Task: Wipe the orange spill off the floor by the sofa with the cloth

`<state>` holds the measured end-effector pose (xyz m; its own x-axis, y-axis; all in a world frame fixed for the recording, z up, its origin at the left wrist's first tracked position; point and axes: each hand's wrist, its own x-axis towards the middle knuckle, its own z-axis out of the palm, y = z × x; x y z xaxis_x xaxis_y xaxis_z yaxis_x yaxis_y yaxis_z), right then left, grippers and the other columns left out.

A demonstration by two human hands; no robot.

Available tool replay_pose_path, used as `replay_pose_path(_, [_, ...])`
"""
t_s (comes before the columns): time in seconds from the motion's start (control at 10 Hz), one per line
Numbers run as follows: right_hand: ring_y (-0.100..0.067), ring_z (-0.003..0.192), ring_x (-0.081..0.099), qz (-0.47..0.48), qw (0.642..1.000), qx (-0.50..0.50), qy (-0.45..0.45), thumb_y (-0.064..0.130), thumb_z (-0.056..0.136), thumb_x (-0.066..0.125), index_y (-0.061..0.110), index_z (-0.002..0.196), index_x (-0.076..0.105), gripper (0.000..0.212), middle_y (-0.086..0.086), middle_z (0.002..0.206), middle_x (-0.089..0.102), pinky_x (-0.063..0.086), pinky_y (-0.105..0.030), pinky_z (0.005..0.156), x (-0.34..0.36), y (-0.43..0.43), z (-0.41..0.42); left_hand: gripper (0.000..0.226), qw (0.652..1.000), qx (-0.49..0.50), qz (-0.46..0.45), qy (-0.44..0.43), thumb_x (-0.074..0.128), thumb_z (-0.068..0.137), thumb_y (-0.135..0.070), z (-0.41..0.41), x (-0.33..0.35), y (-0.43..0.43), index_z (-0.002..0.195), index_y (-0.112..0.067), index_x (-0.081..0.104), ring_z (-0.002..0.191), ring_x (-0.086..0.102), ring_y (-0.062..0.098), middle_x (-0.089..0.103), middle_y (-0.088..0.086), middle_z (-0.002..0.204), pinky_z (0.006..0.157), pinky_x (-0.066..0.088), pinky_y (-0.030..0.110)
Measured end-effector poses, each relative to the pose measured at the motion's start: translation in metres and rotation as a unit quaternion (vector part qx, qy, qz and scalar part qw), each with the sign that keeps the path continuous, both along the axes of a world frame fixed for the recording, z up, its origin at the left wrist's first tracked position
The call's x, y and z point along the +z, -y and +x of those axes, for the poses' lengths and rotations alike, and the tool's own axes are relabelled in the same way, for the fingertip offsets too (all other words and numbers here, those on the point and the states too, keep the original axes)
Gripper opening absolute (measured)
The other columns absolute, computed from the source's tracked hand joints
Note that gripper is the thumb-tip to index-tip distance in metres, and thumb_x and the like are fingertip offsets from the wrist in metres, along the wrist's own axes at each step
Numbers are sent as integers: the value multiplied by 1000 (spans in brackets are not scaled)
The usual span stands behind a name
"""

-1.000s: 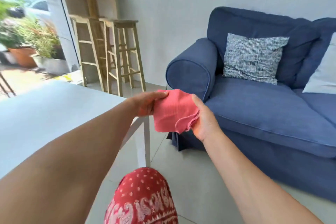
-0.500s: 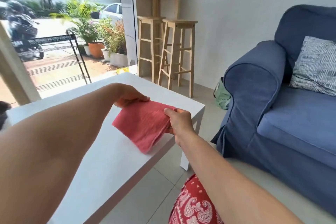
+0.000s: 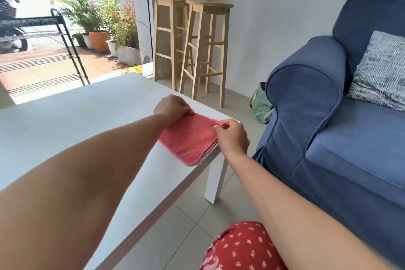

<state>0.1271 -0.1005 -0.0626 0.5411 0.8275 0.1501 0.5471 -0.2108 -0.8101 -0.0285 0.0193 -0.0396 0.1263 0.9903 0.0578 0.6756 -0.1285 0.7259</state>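
A folded pink-red cloth (image 3: pixel 190 138) lies flat on the near right corner of the white table (image 3: pixel 87 116), its edge slightly over the table's rim. My left hand (image 3: pixel 172 107) pinches the cloth's far left corner. My right hand (image 3: pixel 231 136) pinches its far right corner. The blue sofa (image 3: pixel 328 138) stands to the right of the table. No orange spill shows on the grey floor tiles (image 3: pixel 186 221) in this view.
Two wooden bar stools (image 3: pixel 197 46) stand against the wall behind the table. A green bag (image 3: pixel 262 107) sits on the floor by the sofa's arm. A patterned cushion (image 3: pixel 381 72) rests on the sofa. My knee in red patterned fabric (image 3: pixel 241 247) is at the bottom.
The cloth came down from mid-air in front of the sofa onto the table corner and now lies flat. My view turned left toward the table and window.
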Motion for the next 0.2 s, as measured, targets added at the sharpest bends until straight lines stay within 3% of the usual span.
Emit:
replay_pose_path(0.1, [-22, 98, 59, -4, 999, 3, 33, 34, 88, 63, 28, 105, 66, 18, 1, 107, 67, 31, -37, 89, -7, -5, 9, 13, 999, 11, 16, -44, 78, 72, -39, 9, -8, -3, 68, -33, 67, 90, 61, 12, 67, -14, 84, 71, 46, 29])
replay_pose_path(0.2, [-21, 95, 56, 3, 1000, 6, 28, 36, 88, 63, 28, 123, 56, 36, -2, 120, 55, 30, -41, 99, -10, -7, 12, 20, 997, 32, 23, -67, 76, 74, -40, 14, -7, -2, 92, -33, 70, 109, 59, 19, 67, -5, 108, 83, 47, 32])
